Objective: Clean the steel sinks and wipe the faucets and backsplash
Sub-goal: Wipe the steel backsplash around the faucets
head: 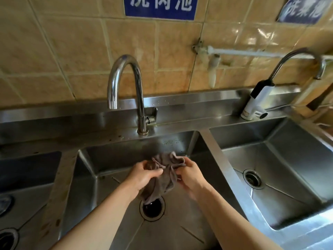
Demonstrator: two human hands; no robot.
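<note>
A crumpled grey-brown cloth [164,175] hangs over the middle steel sink [111,179], its lower end dangling just above the round drain [152,207]. My left hand [142,175] grips the cloth's left side and my right hand [190,175] pinches its right side. A chrome gooseneck faucet [126,83] rises from the ledge behind this sink. The steel backsplash strip [180,101] runs under the tan tiled wall [72,51].
A second sink [292,152] with its own drain [252,178] lies to the right, behind it a white-bodied faucet [259,100]. Part of a third sink [27,170] shows at left. A white pipe [252,53] and blue signs [160,6] are on the wall.
</note>
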